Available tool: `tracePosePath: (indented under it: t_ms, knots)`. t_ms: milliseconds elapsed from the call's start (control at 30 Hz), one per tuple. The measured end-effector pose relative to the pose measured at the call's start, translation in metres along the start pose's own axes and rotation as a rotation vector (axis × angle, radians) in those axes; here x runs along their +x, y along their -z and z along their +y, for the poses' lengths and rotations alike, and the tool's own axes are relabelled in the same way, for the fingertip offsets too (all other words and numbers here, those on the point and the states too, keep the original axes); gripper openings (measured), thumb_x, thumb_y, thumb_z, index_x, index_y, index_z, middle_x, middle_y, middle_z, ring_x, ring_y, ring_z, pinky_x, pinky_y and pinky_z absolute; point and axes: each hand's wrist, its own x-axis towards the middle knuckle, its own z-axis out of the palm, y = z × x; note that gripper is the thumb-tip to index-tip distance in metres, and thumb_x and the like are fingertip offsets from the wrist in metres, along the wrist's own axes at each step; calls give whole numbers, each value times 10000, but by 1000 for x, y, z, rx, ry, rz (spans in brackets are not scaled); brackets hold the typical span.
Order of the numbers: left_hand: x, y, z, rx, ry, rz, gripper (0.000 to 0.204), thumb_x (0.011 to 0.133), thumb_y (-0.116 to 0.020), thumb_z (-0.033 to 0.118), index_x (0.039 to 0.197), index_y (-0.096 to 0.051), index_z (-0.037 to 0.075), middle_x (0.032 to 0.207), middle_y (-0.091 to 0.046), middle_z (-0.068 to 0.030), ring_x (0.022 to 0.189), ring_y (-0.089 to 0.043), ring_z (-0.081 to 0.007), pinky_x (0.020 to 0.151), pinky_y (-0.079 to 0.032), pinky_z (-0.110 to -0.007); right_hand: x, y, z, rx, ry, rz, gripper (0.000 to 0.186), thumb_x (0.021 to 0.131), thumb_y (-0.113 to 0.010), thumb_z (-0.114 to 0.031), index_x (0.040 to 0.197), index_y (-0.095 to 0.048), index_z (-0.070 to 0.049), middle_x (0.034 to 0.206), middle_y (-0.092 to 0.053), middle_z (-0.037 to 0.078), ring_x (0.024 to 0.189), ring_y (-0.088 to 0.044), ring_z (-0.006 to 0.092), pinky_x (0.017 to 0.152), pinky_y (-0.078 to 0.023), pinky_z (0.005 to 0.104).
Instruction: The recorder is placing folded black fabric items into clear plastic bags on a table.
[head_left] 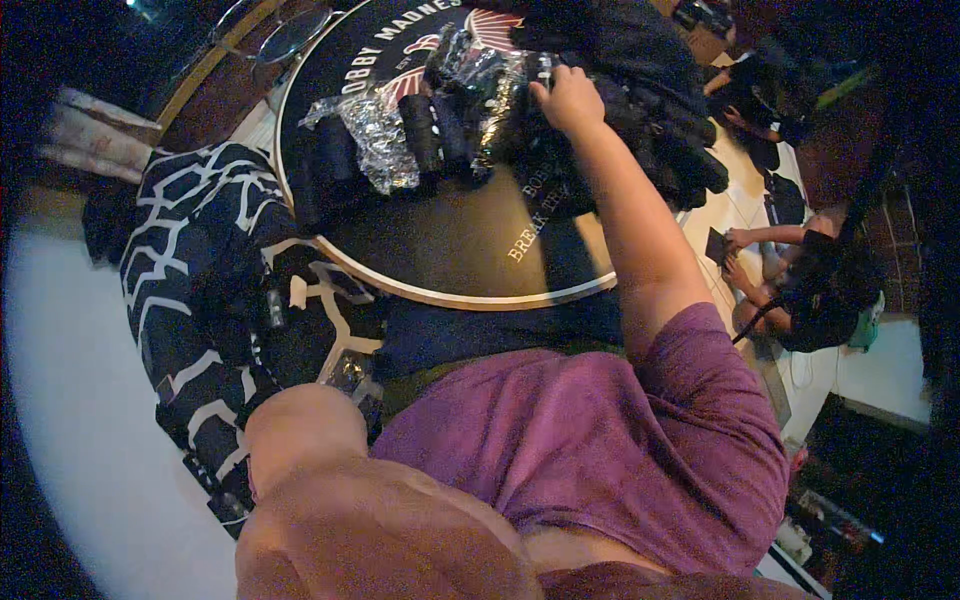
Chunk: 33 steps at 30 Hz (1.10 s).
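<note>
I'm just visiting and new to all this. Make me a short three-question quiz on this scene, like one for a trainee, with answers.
1. Pick one. What shape is the table?
A) Square
B) Round
C) Triangular

2. True or false: the person's right hand is out over the table.

3. Short answer: what crinkled material lies among the black bundles?

Key:
1. B; the pale rim runs in a curve.
2. True; the right arm stretches across the near edge.
3. Shiny wrapping; whether it is plastic or foil is hard to tell.
</note>
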Motion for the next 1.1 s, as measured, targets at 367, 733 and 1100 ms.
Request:
tracePosePath:
  t_ms: [367,733,1100]
  knots:
    - [-7,17,-19,50,65,-203,308,939,-437,294,869,-548,16,783,-587,-113,638,-556,-206,570,-482,-310,-104,12,-30,524,270,188,284,805,-657,-251,1011,-574,-74,971,-591,147,905,-588,347,754,-492,410]
    - [-45,39,-11,178,158,-306,406,941,-413,367,836,-566,6,780,-592,-115,682,-572,-222,606,-485,-327,-121,-13,-160,406,656,-8,542,765,-692,-349,1212,-509,-104,1161,-529,142,1043,-540,318,824,-497,425]
    - [-53,119,-3,252,218,-504,506,943,-389,440,804,-584,-5,778,-597,-116,726,-587,-239,643,-487,-343,-138,19,-91,784,517,-127,401,746,-542,55,1092,-650,-117,1092,-638,106,1012,-615,286,866,-484,343]
